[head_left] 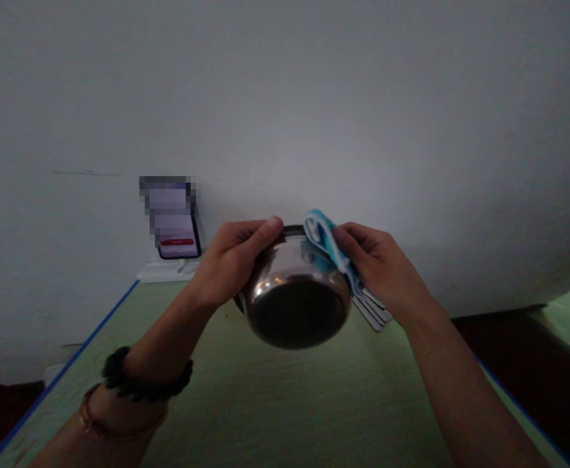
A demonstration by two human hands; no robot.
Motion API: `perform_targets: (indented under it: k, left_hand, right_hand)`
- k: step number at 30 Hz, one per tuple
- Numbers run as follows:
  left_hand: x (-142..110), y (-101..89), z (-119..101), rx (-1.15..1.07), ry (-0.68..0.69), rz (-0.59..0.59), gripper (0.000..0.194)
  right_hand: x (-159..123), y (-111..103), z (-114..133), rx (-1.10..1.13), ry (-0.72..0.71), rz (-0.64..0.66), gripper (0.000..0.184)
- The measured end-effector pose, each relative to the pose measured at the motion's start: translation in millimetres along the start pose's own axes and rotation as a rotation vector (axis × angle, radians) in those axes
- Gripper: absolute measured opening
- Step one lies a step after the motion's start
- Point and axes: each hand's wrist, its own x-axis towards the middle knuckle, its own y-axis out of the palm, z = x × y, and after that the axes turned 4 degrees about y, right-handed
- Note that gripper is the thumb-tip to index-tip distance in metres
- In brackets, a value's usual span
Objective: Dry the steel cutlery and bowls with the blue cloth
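Note:
A shiny metal bowl [294, 279] is held up above the table, tilted so that its dark round base faces me. My left hand [236, 253] grips its left side, with the thumb near the rim. On the other side, my right hand [370, 260] is closed on a folded blue cloth [331, 244] with a pale edge. The cloth lies against the bowl's right wall. Most of the fingers of both hands are hidden behind the bowl and the cloth.
A green table [285, 403] with blue edging stretches below the bowl. Flat metal utensil handles [375, 314] lie behind the bowl on the right. A phone [180, 227] leans on a white stand [162, 271] at the back left. A pale wall [285, 110] rises behind.

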Motion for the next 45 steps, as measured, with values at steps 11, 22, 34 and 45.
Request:
perform_targets:
  k: [11,22,34,45]
  left_hand:
    - [10,-3.2,10,0.197,-0.060,0.037,0.030]
    - [7,6.8,5,-0.079,-0.114,-0.227,0.041]
    - [7,2.5,7,0.084,-0.138,0.274,0.034]
    - [10,10.0,6,-0.163,-0.142,-0.298,0.035]
  right_hand:
    - [9,-10,-26,0.043,0.042,-0.045,0.033]
    - [10,8,-32,0.175,0.064,-0.130,0.031]
    - [4,-10,-18,0.013,0.030,0.145,0.028]
    - [17,12,-46,0.262,0.096,-0.295,0.037]
